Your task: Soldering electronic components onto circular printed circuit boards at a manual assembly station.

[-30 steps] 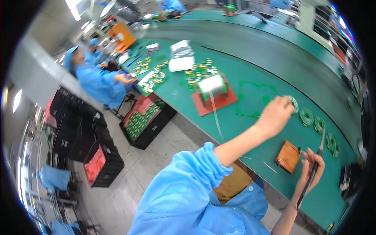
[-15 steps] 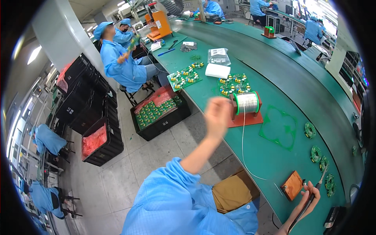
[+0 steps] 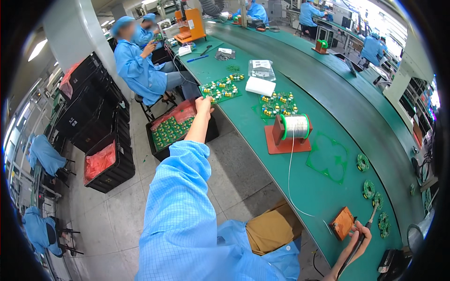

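Observation:
My left hand [image 3: 204, 107] reaches far out to the table's left edge. Its fingers close on the near corner of a green circuit board panel [image 3: 224, 90] crowded with white and yellow parts. At the lower right, my right hand [image 3: 358, 241] holds a soldering iron [image 3: 360, 244] like a pen, its tip pointing up toward several small round circuit boards [image 3: 369, 189]. An orange-brown block [image 3: 342, 223] sits beside that hand. Mid-table stands a solder wire spool [image 3: 297, 127] on a red-brown stand, its wire trailing toward the block.
Another populated panel [image 3: 277, 104] lies behind the spool, near a white packet [image 3: 260, 86]. A green board frame [image 3: 328, 158] lies right of the spool. Below the table edge is a black crate [image 3: 161, 152] of boards. A co-worker in blue [image 3: 140, 70] sits at the far left.
My left hand has swung left and away from beside the spool to the panel's corner. The right hand keeps its hold on the soldering iron. The whole view has shifted slightly.

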`<act>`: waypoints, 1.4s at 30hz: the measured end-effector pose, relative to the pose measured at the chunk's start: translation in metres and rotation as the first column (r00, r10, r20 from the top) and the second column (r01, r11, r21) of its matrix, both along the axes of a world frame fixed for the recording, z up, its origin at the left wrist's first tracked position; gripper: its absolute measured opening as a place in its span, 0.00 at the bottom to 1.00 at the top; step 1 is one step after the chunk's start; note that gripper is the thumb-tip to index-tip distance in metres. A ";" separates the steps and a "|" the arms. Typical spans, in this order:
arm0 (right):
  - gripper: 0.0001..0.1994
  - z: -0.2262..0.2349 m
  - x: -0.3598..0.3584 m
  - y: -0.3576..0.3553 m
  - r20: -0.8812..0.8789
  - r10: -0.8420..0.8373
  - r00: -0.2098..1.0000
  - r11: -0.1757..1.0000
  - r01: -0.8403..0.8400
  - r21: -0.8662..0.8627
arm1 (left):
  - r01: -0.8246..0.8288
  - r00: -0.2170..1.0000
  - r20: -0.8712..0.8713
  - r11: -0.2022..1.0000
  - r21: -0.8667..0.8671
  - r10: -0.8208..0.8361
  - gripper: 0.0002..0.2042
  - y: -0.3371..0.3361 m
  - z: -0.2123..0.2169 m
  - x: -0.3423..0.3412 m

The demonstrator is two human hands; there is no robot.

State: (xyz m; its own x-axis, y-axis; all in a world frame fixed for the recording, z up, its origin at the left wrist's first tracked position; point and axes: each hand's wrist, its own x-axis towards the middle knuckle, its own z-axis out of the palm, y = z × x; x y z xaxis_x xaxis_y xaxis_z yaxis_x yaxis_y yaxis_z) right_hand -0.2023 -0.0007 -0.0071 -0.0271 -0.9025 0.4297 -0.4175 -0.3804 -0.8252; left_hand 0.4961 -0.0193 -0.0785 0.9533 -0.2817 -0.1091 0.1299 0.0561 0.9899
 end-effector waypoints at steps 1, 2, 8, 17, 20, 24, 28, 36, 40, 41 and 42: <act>0.09 0.000 -0.001 0.004 0.004 0.026 1.000 1.000 -0.026 0.005 | -0.214 0.976 0.104 0.931 0.295 0.191 0.21 -0.005 0.008 0.000; 0.09 0.000 -0.002 0.008 -0.002 0.018 1.000 1.000 -0.018 0.014 | -0.434 0.872 0.375 0.852 0.294 0.315 0.22 -0.007 0.009 -0.009; 0.08 -0.006 -0.016 0.032 0.047 -0.018 0.999 1.000 0.018 0.008 | -0.136 0.615 0.788 0.989 0.059 0.037 0.18 -0.030 0.064 -0.089; 0.08 -0.016 -0.024 0.051 -0.007 -0.135 0.991 0.990 0.135 0.026 | 0.025 0.448 0.851 0.956 0.293 -0.273 0.13 -0.086 0.063 -0.106; 0.08 -0.016 -0.021 0.052 -0.026 -0.156 0.987 0.986 0.157 0.062 | -0.143 0.431 0.859 0.919 0.367 -0.276 0.12 -0.083 0.051 -0.058; 0.07 -0.016 -0.014 0.047 0.011 -0.032 0.999 0.988 0.033 -0.150 | -0.344 0.471 0.862 0.861 0.375 -0.188 0.10 -0.065 0.043 0.010; 0.07 -0.015 -0.006 0.048 -0.077 -0.060 0.995 0.986 0.047 -0.158 | -0.429 0.543 0.834 0.823 0.372 -0.094 0.10 -0.041 0.046 0.077; 0.05 -0.011 0.002 0.042 -0.352 -0.163 0.922 0.956 0.059 -0.287 | -0.299 0.642 0.706 0.751 0.589 -0.298 0.10 -0.042 0.053 0.150; 0.04 -0.009 0.005 0.044 -0.402 -0.198 0.894 0.957 0.089 -0.275 | -0.371 0.603 0.723 0.685 0.627 -0.336 0.12 -0.053 0.044 0.171; 0.04 -0.009 0.005 0.043 -0.390 -0.195 0.900 0.957 0.088 -0.275 | -0.442 0.571 0.755 0.655 0.613 -0.322 0.14 -0.055 0.042 0.175; 0.04 -0.008 0.005 0.045 -0.445 -0.215 0.870 0.962 0.108 -0.252 | -0.493 0.572 0.756 0.603 0.627 -0.318 0.16 -0.056 0.040 0.178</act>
State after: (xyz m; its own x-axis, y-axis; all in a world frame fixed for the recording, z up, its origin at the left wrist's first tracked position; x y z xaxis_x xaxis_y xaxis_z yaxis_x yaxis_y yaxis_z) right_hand -0.1974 0.0444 -0.0147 0.0857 -0.7883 0.6093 -0.8018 -0.4176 -0.4275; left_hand 0.6745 -0.0754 -0.0390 0.7561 -0.3932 0.5231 -0.6017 -0.7320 0.3195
